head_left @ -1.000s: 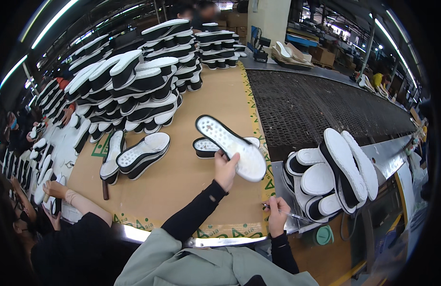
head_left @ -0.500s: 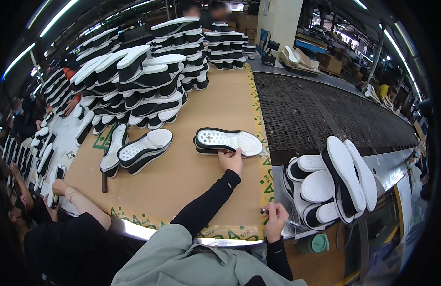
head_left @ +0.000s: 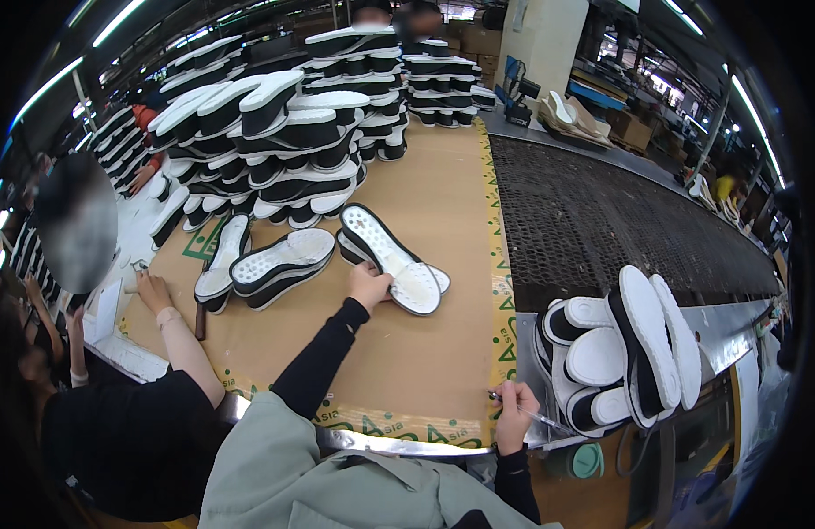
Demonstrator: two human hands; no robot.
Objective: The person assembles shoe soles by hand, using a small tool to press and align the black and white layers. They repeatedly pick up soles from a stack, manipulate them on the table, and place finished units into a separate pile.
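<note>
A black-and-white shoe sole lies aslant on a second sole, which is mostly hidden beneath it. My left hand is closed on the near side of this pair, with its thumb at the upper sole's edge. My right hand is closed around a clear pen at the table's front right edge, next to the stacked soles. Left of the pair, another two soles rest one on the other. Beside them a single sole leans near a dark stick-like handle.
Tall stacks of soles rise at the back left. More soles are piled on the metal ledge at right. A dark mesh belt runs along the cardboard-covered table. A co-worker's hand reaches in from the left.
My left hand has moved left with the pair of soles, and the upper one now lies turned across the lower. My right hand still holds the pen. The co-worker's arm reaches farther forward.
</note>
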